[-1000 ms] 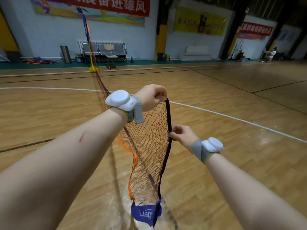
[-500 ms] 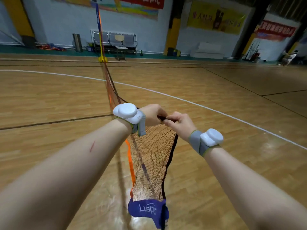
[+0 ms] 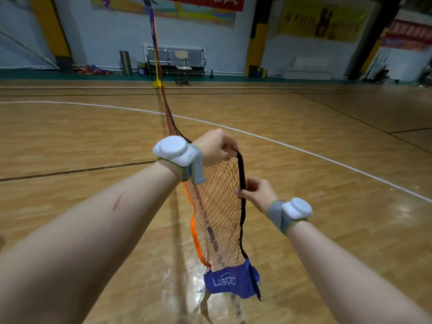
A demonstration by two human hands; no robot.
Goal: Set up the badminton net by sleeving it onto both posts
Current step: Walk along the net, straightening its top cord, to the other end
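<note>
1. Glossy wood floor (image 3: pixel 70 141) with black court lines and a curved white line (image 3: pixel 304 150); green strip and pale bannered wall along the far edge.
2. Far post (image 3: pixel 154 43) upright on yellow base (image 3: pixel 159 84), left of centre, in front of bench (image 3: pixel 175 57); net (image 3: pixel 217 206) strung from it down to the hands.
3. Left hand (image 3: pixel 216 146): fingers curled, gripping top of black edge band (image 3: pixel 242 174).
4. Net end hanging between the 2 forearms; orange band (image 3: pixel 195 232) on left edge, blue sleeve (image 3: pixel 230 280) at bottom.
5. Right hand (image 3: pixel 257 192): thumb and fingers pinching same black band, lower down.
6. Floor running wide right of the hands, out to the far wall.
</note>
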